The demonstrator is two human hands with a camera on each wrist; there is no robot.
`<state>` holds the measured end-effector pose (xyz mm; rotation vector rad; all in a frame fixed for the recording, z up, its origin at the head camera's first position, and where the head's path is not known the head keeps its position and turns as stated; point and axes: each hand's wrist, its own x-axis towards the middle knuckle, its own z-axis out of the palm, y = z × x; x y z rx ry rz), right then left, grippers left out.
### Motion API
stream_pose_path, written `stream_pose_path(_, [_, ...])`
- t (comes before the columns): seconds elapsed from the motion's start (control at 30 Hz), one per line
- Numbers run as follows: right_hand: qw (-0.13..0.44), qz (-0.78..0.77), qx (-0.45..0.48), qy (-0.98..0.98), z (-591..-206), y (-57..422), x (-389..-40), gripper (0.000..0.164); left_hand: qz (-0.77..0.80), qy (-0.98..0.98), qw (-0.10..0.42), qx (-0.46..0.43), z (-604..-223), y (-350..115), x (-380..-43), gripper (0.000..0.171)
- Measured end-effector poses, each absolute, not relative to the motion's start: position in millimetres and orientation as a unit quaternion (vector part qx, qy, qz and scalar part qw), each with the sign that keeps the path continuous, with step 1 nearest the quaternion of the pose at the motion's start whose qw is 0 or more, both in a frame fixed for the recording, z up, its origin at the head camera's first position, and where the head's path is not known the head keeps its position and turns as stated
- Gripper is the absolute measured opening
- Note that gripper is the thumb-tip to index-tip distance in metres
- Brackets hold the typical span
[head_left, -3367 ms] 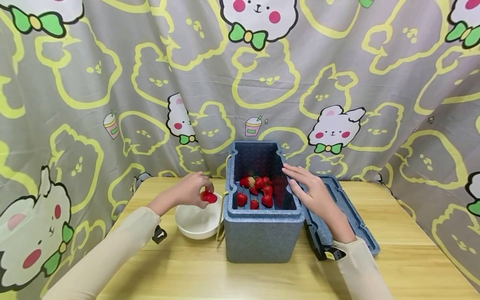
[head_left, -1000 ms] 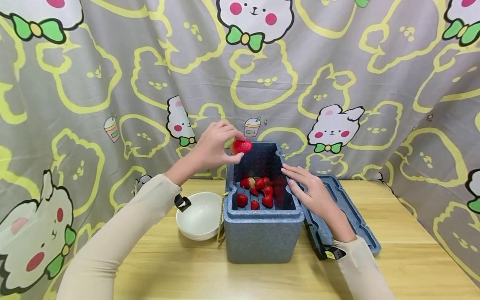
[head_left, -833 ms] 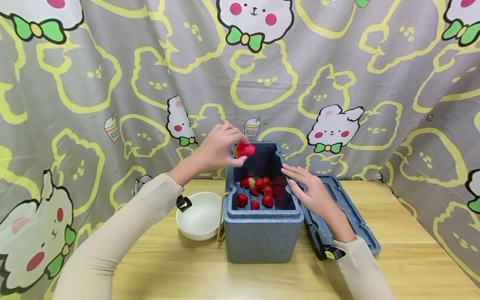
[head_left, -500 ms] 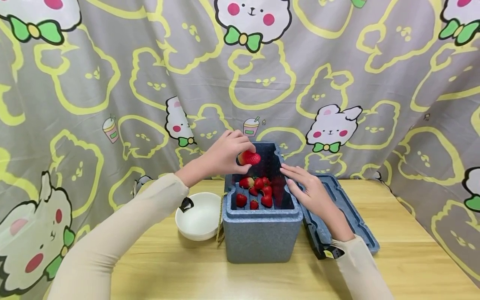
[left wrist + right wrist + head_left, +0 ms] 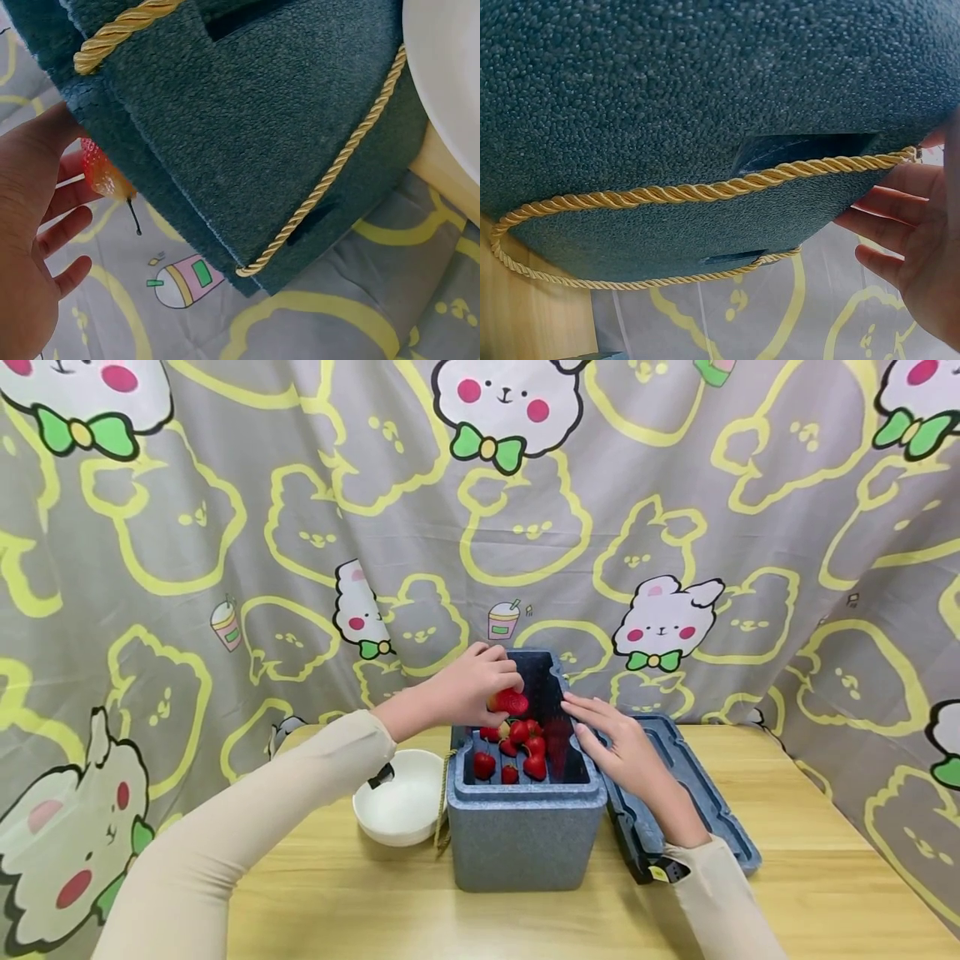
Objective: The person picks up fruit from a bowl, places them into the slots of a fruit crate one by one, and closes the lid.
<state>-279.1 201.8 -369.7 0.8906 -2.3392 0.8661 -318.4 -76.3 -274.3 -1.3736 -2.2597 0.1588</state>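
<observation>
In the head view my left hand (image 5: 474,683) pinches a red strawberry (image 5: 514,702) between thumb and fingers, inside the mouth of a blue-grey foam box (image 5: 525,847). Its pale shoulder and thin dark stem show on the strawberry (image 5: 105,174) in the left wrist view, partly behind the box wall. Below it, several strawberries (image 5: 534,766) lie on the ribbed box floor; my hand overlaps some of them. My right hand (image 5: 622,745) rests with extended fingers on the box's right rim. The right wrist view shows those fingers (image 5: 889,229) at the outer wall.
A white bowl (image 5: 401,814) with nothing in it stands against the box's left side. The blue-grey lid (image 5: 701,793) lies on the wooden table (image 5: 360,902) to the right. Gold rope (image 5: 667,193) runs along the box's outside. A patterned curtain (image 5: 420,527) hangs close behind.
My left hand has lifted the strawberry from the bowl, carried it right over the box and lowered it inside, close above the others. The right hand has stayed at the rim.
</observation>
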Motion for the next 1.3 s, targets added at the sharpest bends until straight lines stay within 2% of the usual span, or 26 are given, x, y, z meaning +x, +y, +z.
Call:
stream_pose_path(0.33, [0.247, 0.317, 0.328, -0.855, -371.6, 201.1, -278.0, 0.038, 0.069, -0.838, 0.218, -0.496, -285.2, -76.6, -321.4, 0.025])
stream_pose_path(1.3, [0.251, 0.317, 0.329, -0.854, -370.7, 202.0, -279.6, 0.038, 0.039, -0.836, 0.231, -0.497, -277.0, -85.9, -322.2, 0.023])
